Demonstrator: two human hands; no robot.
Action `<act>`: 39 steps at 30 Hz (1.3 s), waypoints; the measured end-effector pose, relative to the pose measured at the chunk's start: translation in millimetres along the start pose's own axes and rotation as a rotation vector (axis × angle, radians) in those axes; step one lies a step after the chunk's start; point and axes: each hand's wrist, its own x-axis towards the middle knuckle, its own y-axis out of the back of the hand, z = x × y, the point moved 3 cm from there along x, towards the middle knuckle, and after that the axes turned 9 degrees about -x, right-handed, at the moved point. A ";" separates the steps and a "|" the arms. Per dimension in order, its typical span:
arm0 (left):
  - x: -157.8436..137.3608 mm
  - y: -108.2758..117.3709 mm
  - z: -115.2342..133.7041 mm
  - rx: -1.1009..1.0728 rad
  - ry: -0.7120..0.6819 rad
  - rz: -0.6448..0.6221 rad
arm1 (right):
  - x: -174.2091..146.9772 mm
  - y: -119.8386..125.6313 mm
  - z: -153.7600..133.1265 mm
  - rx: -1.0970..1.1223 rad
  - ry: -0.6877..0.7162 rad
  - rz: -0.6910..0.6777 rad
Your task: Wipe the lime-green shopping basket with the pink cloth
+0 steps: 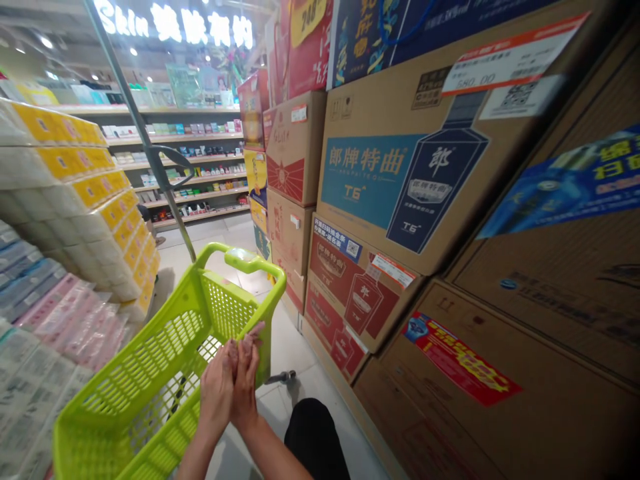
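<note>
The lime-green shopping cart (191, 295) stands near, left of centre, on the pale tiled floor (313, 370); its perforated basket is angled, the raised handle (256, 259) at the far end. The left hand (219, 383) and the right hand (245, 377) are side by side, touching, at the basket's right rim. The fingers of both are partly bent and bunched together; whether they grip the rim cannot be told. A dark-clothed leg (315, 437) shows near, just right of the forearms. A slanting grey pole (131, 107) bearing a dark loop reaches down to the cart's far end. To the right, cartons are stacked: a brown carton (370, 167) printed with a blue panel and bottle sits on red-printed cartons (345, 287), with a further carton (463, 360) bearing a red sticker nearer. To the left, yellow-labelled white packs (75, 200) rise in a stack beyond pink packs (75, 313). Stocked shelves (190, 170) stand far, below a lit white sign (180, 25).
</note>
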 end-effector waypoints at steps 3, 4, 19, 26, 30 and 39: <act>-1.0 -1.8 2.3 0.028 0.046 0.002 | 24.5 12.2 0.6 -0.011 0.017 0.087; 0.1 -4.5 4.9 0.032 0.066 -0.002 | 34.3 15.4 2.1 -0.006 0.005 0.105; -34.6 51.4 -16.3 0.430 0.206 -0.192 | 10.9 10.7 -3.8 -0.187 0.025 -0.036; -39.2 64.6 -28.5 0.343 0.126 -0.279 | -28.6 13.6 -19.7 -0.201 0.356 -0.246; -52.0 106.5 -55.6 0.662 0.093 -0.346 | 39.4 26.9 1.6 -0.220 0.244 -0.233; -77.0 94.9 -59.8 0.483 0.406 -0.270 | -17.6 6.9 -45.0 -0.152 0.217 -0.260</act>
